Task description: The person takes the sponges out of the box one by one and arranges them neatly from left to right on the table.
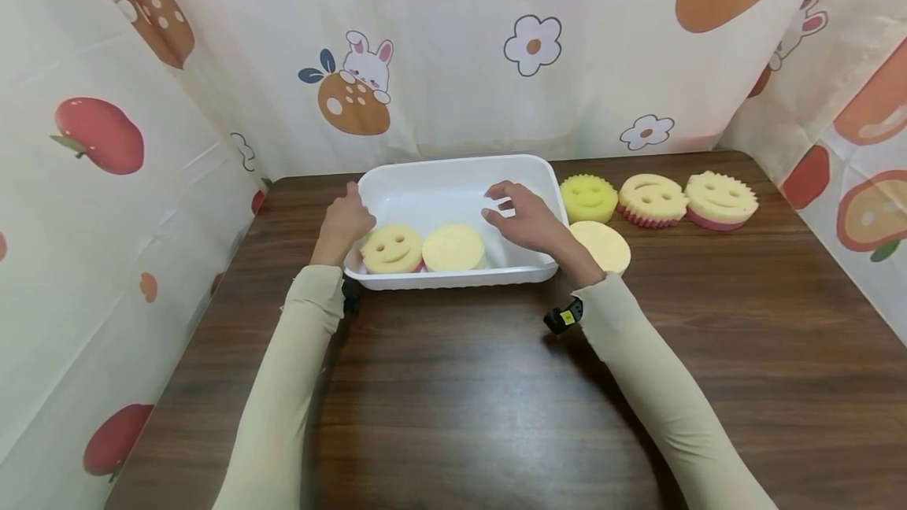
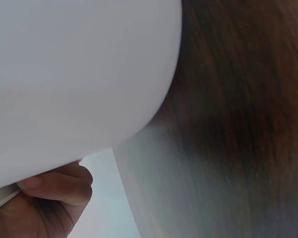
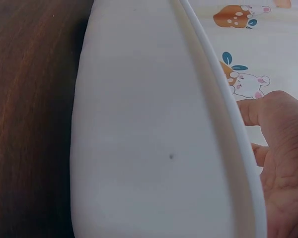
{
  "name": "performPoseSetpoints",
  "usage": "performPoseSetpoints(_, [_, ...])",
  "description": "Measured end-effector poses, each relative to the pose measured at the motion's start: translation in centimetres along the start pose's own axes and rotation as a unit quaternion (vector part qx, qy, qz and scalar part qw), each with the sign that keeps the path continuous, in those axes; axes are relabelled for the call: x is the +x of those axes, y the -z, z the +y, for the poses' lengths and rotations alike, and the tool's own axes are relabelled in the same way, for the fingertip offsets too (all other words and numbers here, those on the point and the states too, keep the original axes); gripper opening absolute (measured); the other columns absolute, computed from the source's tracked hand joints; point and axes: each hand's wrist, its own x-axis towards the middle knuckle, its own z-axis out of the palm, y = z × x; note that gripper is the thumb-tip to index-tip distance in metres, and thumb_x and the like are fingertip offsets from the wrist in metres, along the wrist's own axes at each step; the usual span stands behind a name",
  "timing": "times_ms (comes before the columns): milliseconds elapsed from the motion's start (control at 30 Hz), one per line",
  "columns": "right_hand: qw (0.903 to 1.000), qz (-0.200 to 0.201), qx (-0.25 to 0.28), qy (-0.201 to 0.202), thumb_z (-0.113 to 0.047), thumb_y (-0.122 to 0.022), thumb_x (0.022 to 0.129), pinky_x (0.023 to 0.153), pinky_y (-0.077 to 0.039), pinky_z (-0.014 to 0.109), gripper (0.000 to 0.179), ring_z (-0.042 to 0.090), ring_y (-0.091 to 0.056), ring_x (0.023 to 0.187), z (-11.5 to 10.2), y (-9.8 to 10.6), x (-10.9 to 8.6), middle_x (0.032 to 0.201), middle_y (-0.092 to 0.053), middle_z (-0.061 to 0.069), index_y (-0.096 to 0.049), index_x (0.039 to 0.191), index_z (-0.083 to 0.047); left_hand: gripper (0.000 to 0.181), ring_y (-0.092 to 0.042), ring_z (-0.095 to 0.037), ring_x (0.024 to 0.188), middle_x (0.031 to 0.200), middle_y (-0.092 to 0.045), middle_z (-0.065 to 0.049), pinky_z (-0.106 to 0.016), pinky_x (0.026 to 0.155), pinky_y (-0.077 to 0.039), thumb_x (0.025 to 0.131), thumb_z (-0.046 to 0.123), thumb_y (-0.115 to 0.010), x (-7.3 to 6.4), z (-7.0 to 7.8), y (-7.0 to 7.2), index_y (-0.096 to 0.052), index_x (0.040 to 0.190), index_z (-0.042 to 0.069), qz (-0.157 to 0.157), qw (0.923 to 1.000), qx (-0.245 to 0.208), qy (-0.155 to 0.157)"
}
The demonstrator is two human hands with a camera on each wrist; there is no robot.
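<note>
A white rectangular tray (image 1: 453, 280) stands near the back of the table. My left hand (image 1: 345, 220) grips its left rim, and in the left wrist view the fingers (image 2: 64, 186) curl over the edge. Inside, at the front left, lie a smiley-face sponge (image 1: 391, 249) and a plain round cream sponge (image 1: 454, 248), side by side. Over the right part of the tray my right hand (image 1: 527, 219) hovers with fingers loosely bent and spread, holding nothing. In the right wrist view the tray's wall (image 3: 144, 124) hides part of this hand.
Right of the tray sit a yellow smiley sponge (image 1: 589, 197), a cream-and-pink smiley sponge (image 1: 652, 197) turned upside down, and another (image 1: 721, 197) farther right. A plain round sponge (image 1: 605, 245) lies partly behind the right wrist. A patterned curtain (image 1: 453, 46) hangs behind the dark wooden table (image 1: 453, 384).
</note>
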Motion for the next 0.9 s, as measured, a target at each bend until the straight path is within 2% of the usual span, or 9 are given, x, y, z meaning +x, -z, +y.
performPoseSetpoints(167, [1.0000, -0.008, 0.002, -0.005, -0.034, -0.057, 0.099, 0.107, -0.047, 0.047, 0.046, 0.031, -0.053, 0.130, -0.1, -0.5, 0.0, 0.142, -0.051, 0.014, -0.049, 0.137, -0.008, 0.076, -0.058, -0.043, 0.117, 0.133, -0.053, -0.032, -0.054, 0.097, -0.050, 0.098, 0.022, -0.044, -0.1, -0.1, -0.1, -0.002, 0.158, 0.002, 0.002, 1.0000, 0.002, -0.002])
performPoseSetpoints(367, [0.9998, -0.013, 0.004, -0.012, -0.035, -0.057, 0.099, 0.106, -0.047, 0.048, 0.047, 0.030, -0.053, 0.130, 0.0, -0.9, 0.1, 0.142, -0.051, 0.012, -0.050, 0.138, -0.009, 0.076, -0.062, -0.038, 0.106, 0.128, -0.056, -0.030, -0.049, 0.087, -0.053, 0.098, 0.022, -0.044, -0.1, 0.1, -0.2, -0.002, 0.158, 0.003, 0.003, 1.0000, -0.001, 0.004])
performPoseSetpoints(600, [0.9998, -0.021, 0.004, -0.008, -0.034, -0.057, 0.099, 0.107, -0.046, 0.049, 0.047, 0.031, -0.052, 0.131, -0.3, -1.3, 0.2, 0.143, -0.051, 0.013, -0.049, 0.138, -0.008, 0.074, -0.061, -0.041, 0.112, 0.130, -0.055, -0.031, -0.053, 0.093, -0.052, 0.097, 0.022, -0.044, 0.0, -0.1, -0.3, -0.006, 0.157, 0.001, 0.012, 0.9999, 0.006, -0.002])
performPoseSetpoints(900, [0.9996, -0.028, 0.007, 0.008, -0.034, -0.057, 0.099, 0.107, -0.046, 0.048, 0.049, 0.032, -0.052, 0.131, -0.5, -1.5, 0.4, 0.144, -0.050, 0.014, -0.048, 0.139, -0.007, 0.075, -0.062, -0.039, 0.105, 0.126, -0.057, -0.031, -0.050, 0.088, -0.053, 0.098, 0.022, -0.043, 0.0, -0.1, -0.2, -0.002, 0.158, 0.002, 0.007, 1.0000, 0.002, 0.001])
